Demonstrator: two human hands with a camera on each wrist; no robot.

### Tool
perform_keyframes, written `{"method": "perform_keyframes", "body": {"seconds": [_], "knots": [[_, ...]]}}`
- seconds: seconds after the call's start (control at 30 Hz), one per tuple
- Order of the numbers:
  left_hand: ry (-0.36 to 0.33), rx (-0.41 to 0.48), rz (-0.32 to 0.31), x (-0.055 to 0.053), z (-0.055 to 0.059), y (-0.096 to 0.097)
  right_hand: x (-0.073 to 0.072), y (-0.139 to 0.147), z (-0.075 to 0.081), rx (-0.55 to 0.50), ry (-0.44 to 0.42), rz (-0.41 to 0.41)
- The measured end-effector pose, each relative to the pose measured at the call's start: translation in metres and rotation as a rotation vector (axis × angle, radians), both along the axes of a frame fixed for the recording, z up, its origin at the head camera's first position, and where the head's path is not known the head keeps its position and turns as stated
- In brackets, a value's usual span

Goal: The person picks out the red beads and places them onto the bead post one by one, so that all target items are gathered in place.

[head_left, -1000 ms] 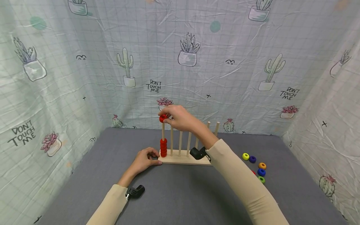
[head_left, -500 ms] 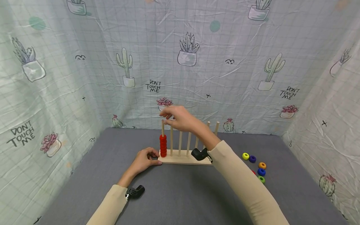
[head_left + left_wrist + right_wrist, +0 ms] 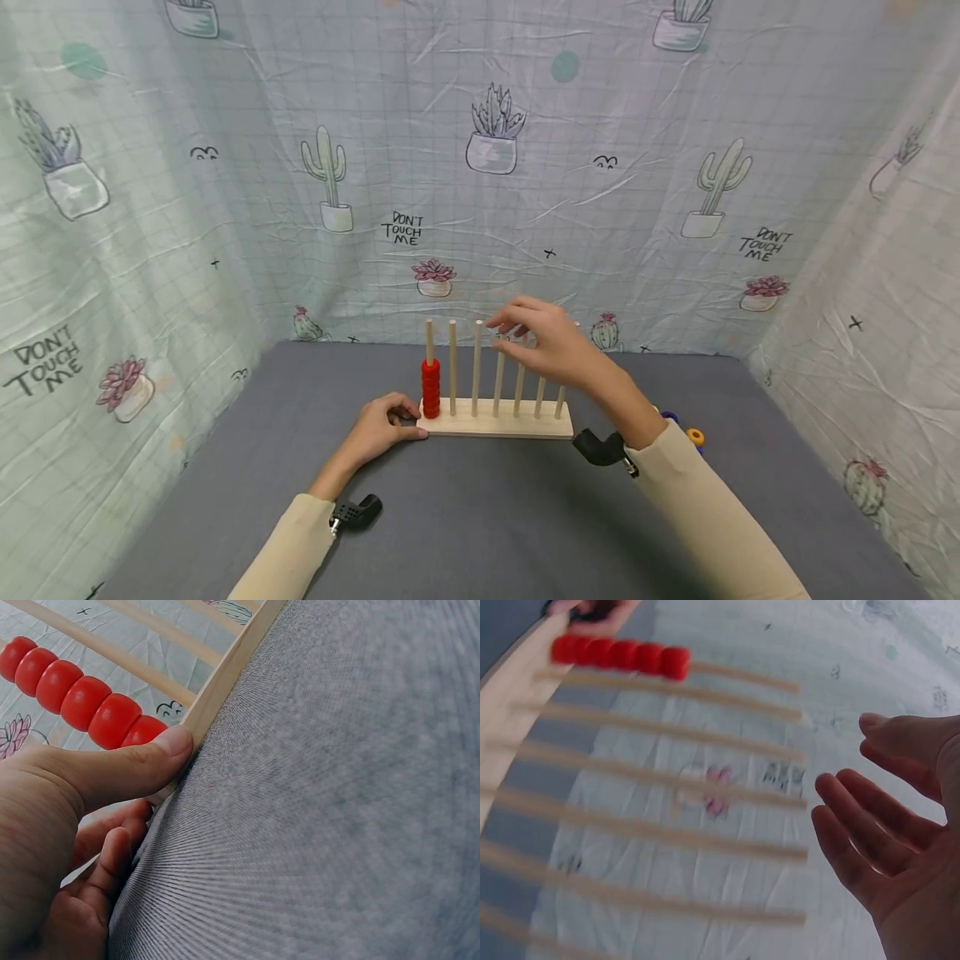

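Note:
A wooden bead abacus with several upright pegs stands on the table. A stack of red beads fills the lower part of its leftmost peg; the same red beads show large in the left wrist view. My left hand holds the left end of the base, its thumb along the front edge and the fingers curled behind. My right hand is in the air by the tops of the middle pegs. In the right wrist view nothing lies between its loosely bent fingers.
To the right on the grey table lie loose beads, an orange bead among them, partly hidden by the right forearm. A printed cloth curtain rises behind and at both sides.
The right hand let go of a red bead, which dropped down the leftmost peg onto the stack. It then moved right, away from that peg. The left hand stayed at the base.

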State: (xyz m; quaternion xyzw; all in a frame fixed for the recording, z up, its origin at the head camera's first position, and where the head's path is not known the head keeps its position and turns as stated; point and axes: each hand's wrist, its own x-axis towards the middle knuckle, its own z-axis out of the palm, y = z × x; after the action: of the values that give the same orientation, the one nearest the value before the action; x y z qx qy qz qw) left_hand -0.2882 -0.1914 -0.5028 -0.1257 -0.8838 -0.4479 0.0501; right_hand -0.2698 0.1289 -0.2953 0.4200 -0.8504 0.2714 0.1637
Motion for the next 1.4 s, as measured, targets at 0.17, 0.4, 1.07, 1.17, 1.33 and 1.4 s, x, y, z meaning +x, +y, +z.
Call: {"method": "perform_keyframes", "body": {"seconds": [0.17, 0.4, 1.07, 1.17, 1.33, 1.4], "knots": [[0.000, -0.003, 0.002, 0.000, -0.001, -0.001, 0.009, 0.043, -0.019, 0.057, -0.053, -0.057], [0.000, -0.008, -0.005, 0.000, 0.000, 0.000, 0.016, 0.101, -0.057, 0.099, -0.096, -0.119], [0.009, -0.019, -0.001, 0.001, 0.001, 0.001, 0.032, 0.216, -0.125, 0.224, -0.434, -0.226], [0.008, -0.022, -0.001, 0.001, 0.001, 0.000, 0.034, 0.222, -0.129, 0.245, -0.435, -0.244], [0.011, -0.017, -0.005, 0.000, 0.000, 0.000, 0.036, 0.227, -0.134, 0.255, -0.451, -0.268], [0.011, -0.017, -0.005, 0.001, 0.000, 0.000, 0.035, 0.228, -0.135, 0.262, -0.460, -0.276]]}}
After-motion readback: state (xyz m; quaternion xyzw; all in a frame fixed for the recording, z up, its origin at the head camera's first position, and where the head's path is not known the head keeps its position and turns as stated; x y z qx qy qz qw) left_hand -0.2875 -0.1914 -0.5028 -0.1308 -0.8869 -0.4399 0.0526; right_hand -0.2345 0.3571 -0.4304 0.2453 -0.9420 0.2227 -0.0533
